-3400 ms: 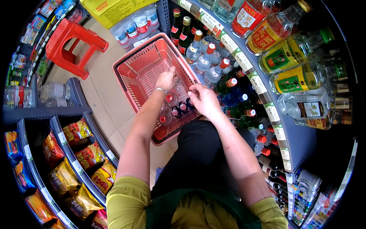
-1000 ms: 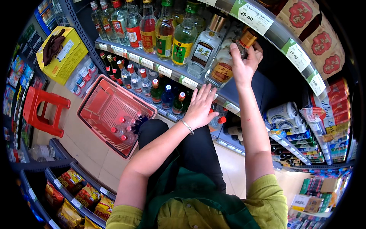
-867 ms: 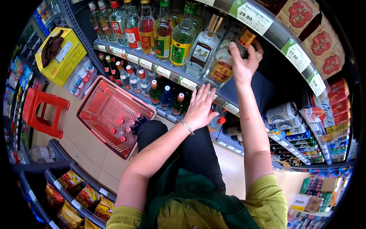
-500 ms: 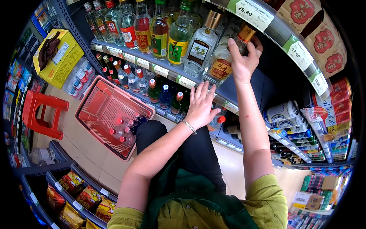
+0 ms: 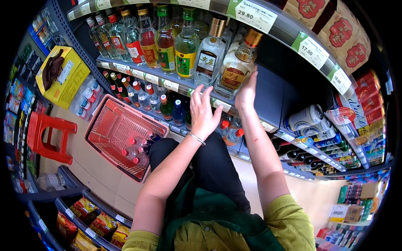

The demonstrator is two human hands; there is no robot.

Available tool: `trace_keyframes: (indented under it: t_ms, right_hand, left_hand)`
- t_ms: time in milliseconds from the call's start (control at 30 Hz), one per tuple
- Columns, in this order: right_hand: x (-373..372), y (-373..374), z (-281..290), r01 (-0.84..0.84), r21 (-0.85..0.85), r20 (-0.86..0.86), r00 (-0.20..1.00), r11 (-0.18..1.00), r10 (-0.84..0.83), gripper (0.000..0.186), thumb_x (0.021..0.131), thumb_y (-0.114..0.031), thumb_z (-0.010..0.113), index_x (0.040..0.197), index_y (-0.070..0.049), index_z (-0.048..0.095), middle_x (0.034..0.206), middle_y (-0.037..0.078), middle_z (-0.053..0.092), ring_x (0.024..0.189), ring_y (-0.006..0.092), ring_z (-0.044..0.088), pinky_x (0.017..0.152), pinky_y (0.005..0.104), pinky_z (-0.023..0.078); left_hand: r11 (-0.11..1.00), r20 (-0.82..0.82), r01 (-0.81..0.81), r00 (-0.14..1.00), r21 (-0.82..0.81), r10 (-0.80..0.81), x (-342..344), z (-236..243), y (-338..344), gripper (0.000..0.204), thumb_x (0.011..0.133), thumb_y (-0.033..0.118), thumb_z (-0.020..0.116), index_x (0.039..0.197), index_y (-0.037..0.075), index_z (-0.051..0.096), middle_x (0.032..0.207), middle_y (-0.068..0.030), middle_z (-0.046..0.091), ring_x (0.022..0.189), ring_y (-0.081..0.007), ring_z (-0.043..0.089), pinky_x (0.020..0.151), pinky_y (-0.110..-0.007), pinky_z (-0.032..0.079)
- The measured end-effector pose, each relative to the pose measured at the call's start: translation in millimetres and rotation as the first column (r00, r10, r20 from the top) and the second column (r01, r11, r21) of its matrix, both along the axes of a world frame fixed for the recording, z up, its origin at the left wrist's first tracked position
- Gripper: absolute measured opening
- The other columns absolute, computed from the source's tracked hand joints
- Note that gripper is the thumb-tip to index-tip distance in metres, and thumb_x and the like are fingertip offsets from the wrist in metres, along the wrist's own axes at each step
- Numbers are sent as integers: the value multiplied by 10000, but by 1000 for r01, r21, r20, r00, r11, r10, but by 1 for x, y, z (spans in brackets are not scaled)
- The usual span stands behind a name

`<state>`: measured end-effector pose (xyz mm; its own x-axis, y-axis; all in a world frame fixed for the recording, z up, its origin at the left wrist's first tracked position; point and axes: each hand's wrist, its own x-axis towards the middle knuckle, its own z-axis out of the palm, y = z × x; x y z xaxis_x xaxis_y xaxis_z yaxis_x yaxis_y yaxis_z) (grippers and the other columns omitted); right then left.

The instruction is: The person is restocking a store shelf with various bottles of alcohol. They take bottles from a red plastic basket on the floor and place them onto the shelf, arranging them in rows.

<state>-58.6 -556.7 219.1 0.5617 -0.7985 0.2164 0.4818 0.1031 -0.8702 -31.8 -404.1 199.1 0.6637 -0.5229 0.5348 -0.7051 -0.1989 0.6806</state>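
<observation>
On the upper shelf, a clear square-shouldered bottle (image 5: 233,73) with a gold cap and a tan-and-red label stands at the right end of the front row. My right hand (image 5: 246,92) lies along its right side, fingers stretched rather than wrapped round it. To its left is a similar clear bottle (image 5: 208,54) with a gold cap and a white-and-dark label. In front of these, at the shelf's front edge, my left hand (image 5: 204,109) is spread open and holds nothing. Its fingertips are close to the base of the white-labelled bottle; contact is hard to tell.
Several glass bottles (image 5: 165,50) continue the row leftward, and smaller bottles (image 5: 142,96) fill the shelf below. A red basket (image 5: 100,134) with several red-capped bottles stands on the floor, near a red stool (image 5: 50,134). Cans (image 5: 305,119) lie to the right.
My right hand has left the gold cap and lowered to the bottle's side. The bottle stands more upright, lined up beside its neighbour. My left hand has shifted left, and the view has turned slightly.
</observation>
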Motion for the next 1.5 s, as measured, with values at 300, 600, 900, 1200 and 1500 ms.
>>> trace_keyframes:
  t_ms: [300, 600, 900, 1200, 1500]
  right_hand:
    - [4, -11, -28, -25, 68, -77, 997, 997, 31, 611, 977, -471, 228, 1472, -154, 62, 1519, 59, 111, 1388, 214, 109, 1115, 338, 81]
    - [9, -8, -25, 23, 83, -70, 997, 996, -17, 656, 966, -497, 265, 1458, -85, 133, 1501, 75, 182, 1377, 200, 150, 1112, 335, 98]
    - [-29, 89, -10, 425, -405, -48, 875, 810, -482, 380, 949, -204, 388, 1264, 8, 389, 1299, 128, 412, 1199, 222, 394, 1039, 350, 263]
    - [55, 229, -25, -753, -562, -673, 657, 343, 340, 271, 796, -203, 623, 982, -7, 622, 975, 177, 610, 966, 306, 584, 847, 351, 451]
    - [106, 339, -109, -899, -291, -947, 319, -327, -33, 311, 833, -273, 561, 1001, -13, 594, 938, 192, 634, 914, 340, 607, 802, 434, 481]
  left_hand:
    - [991, -77, 127, 989, 41, -124, 14, -6, -4, 700, 733, 171, 711, 1312, 18, 348, 1374, -252, 235, 1256, -428, 316, 1041, -452, 300]
    - [990, -43, 116, 993, 81, -113, 12, -12, -5, 740, 732, 191, 714, 1347, 33, 335, 1427, -267, 165, 1283, -430, 287, 1050, -451, 286]
    - [997, -146, 69, 986, -37, -74, 2, -25, 57, 579, 715, 198, 716, 1235, 83, 488, 1357, -225, 347, 1248, -387, 356, 1040, -426, 302]
    - [930, -338, -368, 875, 1, 346, 55, -106, 228, 224, 752, 133, 664, 949, 31, 630, 887, -174, 624, 882, -334, 590, 805, -411, 458]
    - [564, -134, -474, 674, 677, 727, 110, -233, 346, 342, 767, 157, 594, 1099, 74, 600, 1127, -202, 562, 1004, -366, 560, 901, -432, 444]
